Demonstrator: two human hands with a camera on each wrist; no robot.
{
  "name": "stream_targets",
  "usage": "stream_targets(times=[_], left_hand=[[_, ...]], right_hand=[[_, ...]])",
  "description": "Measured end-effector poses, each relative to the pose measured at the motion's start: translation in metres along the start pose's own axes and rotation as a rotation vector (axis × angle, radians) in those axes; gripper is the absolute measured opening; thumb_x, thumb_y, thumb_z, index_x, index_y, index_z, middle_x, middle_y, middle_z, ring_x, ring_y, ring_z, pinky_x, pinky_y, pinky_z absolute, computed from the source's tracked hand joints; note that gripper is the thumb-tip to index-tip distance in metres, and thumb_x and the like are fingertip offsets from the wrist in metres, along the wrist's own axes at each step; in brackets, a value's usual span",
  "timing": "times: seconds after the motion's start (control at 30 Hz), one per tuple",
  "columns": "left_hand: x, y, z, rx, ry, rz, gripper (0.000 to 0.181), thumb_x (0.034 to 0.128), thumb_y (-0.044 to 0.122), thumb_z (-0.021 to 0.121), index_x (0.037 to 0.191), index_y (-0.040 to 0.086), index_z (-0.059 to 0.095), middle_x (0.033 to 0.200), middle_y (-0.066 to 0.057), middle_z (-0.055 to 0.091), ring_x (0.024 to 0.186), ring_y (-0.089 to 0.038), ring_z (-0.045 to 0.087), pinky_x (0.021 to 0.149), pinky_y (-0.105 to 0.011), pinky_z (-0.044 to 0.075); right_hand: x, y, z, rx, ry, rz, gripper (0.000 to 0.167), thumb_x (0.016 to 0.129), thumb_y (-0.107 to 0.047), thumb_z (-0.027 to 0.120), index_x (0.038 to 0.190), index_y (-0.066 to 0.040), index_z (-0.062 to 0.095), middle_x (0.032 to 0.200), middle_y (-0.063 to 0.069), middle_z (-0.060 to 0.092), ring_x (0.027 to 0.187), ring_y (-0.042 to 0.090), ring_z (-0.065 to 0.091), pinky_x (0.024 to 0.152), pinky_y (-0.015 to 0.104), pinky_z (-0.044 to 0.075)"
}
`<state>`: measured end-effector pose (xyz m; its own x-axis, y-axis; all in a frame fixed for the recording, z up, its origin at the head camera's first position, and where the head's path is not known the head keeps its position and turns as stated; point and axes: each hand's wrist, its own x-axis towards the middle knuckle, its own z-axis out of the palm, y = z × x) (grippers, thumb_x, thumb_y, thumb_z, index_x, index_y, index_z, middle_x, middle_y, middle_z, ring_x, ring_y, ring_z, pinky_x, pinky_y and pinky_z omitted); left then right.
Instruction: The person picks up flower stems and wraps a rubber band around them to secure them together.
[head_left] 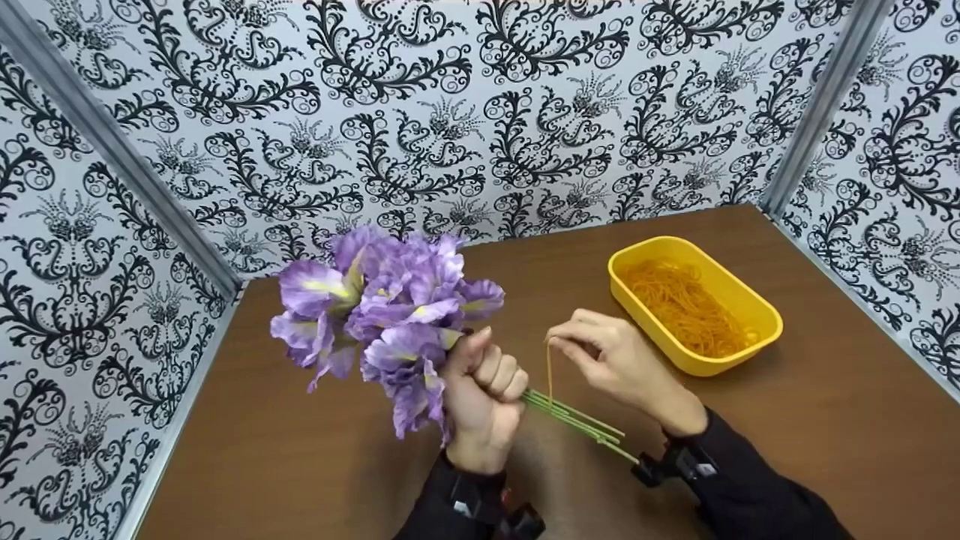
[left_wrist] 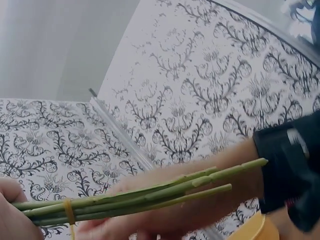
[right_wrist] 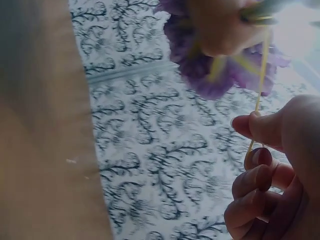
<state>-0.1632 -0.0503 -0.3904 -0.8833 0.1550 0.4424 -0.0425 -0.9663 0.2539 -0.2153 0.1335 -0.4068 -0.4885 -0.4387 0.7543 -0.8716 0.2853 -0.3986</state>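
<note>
The left hand (head_left: pixel 484 401) grasps the purple iris bouquet (head_left: pixel 409 307) above the table (head_left: pixel 300 450), fingers curled fully round it just below the blooms — apparently to keep the green stems (head_left: pixel 577 421) bundled with their lower ends exposed. The right hand (head_left: pixel 611 360) pinches one rubber band (head_left: pixel 550 371), looped around the stems, and holds it taut. The yellow bin (head_left: pixel 705 366) of loose bands (head_left: pixel 682 307) stands near the right hand, presumably for easy reach.
</note>
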Motion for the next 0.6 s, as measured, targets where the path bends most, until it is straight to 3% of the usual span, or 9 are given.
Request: stream_targets(times=[0.2,0.4,0.53,0.6], left_hand=[[0.003,0.008,0.002,-0.089,0.048,0.043,0.053,0.0939,0.01,0.058,0.062,0.02,0.017,0.054,0.009,0.013,0.046,-0.003,0.009,0.044,-0.017,0.008],[0.006,0.026,0.005,-0.181,0.19,0.136,0.056,0.0868,0.005,0.063,0.064,0.021,0.016,0.053,0.01,0.015,0.046,-0.003,0.011,0.043,-0.017,0.009],[0.009,0.035,0.004,-0.174,0.267,0.207,0.058,0.0828,0.003,0.066,0.062,0.02,0.015,0.053,0.009,0.015,0.044,-0.004,0.012,0.041,-0.017,0.01],[0.009,0.037,0.004,-0.154,0.282,0.222,0.058,0.0818,0.004,0.067,0.061,0.019,0.015,0.052,0.008,0.014,0.044,-0.004,0.012,0.041,-0.017,0.011]], right_hand=[[-0.009,-0.003,0.034,0.024,-0.091,-0.07,0.017,0.089,0.004,0.071,0.098,-0.01,0.074,0.083,-0.002,0.064,0.069,0.009,0.056,0.061,0.018,0.047],[-0.025,-0.03,0.068,0.046,-0.244,-0.043,0.006,0.097,-0.008,0.065,0.095,-0.014,0.067,0.089,-0.005,0.065,0.079,0.004,0.06,0.07,0.018,0.05],[-0.031,-0.046,0.075,-0.004,-0.335,-0.053,0.006,0.1,-0.014,0.064,0.095,-0.017,0.067,0.087,-0.009,0.06,0.077,0.0,0.055,0.07,0.014,0.047],[-0.031,-0.053,0.073,-0.033,-0.333,-0.066,0.008,0.099,-0.015,0.066,0.092,-0.017,0.068,0.081,-0.01,0.057,0.072,-0.002,0.051,0.064,0.012,0.044]])
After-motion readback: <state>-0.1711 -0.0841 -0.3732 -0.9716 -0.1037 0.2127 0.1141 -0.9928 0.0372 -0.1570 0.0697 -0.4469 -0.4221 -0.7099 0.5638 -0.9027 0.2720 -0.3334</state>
